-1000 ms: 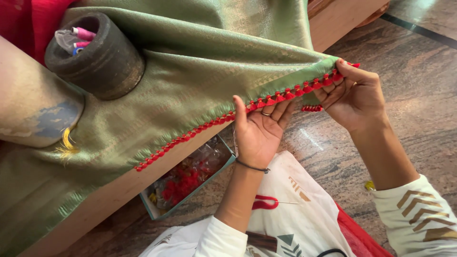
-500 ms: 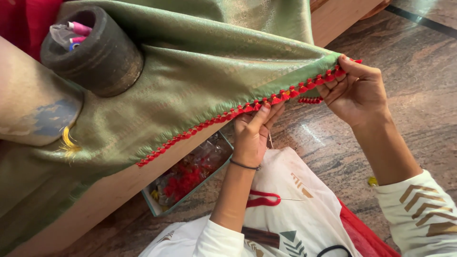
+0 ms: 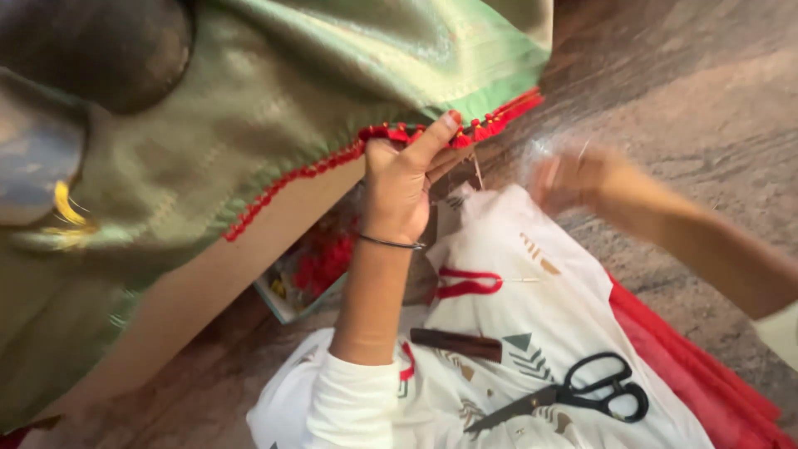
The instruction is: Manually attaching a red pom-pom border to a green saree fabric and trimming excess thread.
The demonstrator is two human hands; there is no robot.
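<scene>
At 12 o'clock, left hand pinched the red trim of the green cloth; right hand, at 2 o'clock, was blurred, grip indeterminable. Scissors lay at 5 o'clock.

Single head view, looking steeply down, close over lap, green cloth upper left.

Olive-green woven fabric with faint sheen, edged in a bright red tasselled trim, filling ten to twelve o'clock. Yellow tassel on grey-blue surface at nine o'clock. Thin dark bangle near centre. White garment printed with tan, grey-green and red shapes at five to six o'clock. Black-handled scissors on white garment. Red cloth at four o'clock. Mottled grey-brown floor at two o'clock.
</scene>
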